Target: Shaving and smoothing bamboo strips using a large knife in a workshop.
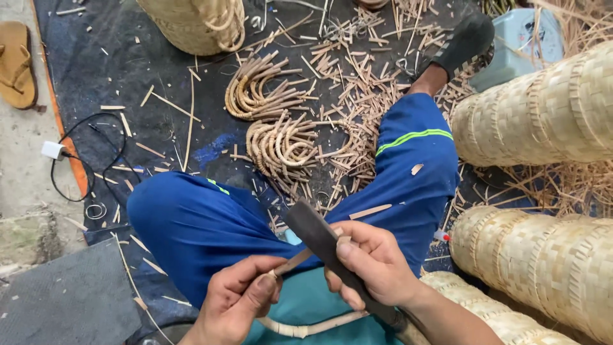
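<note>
My right hand [373, 265] grips a dark knife [319, 236], its blade pointing up and away from me. My left hand [239, 300] pinches a thin cane strip [300, 259], which crosses between both hands and touches the blade.

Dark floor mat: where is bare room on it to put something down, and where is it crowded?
The dark floor mat is mostly bare at upper left, between the woven basket, the sandal and the black charger cable; a few splinters lie there. The grey board at lower left is also free. Around the curved rattan bundles offcuts cover it; stacked baskets fill the right.
</note>
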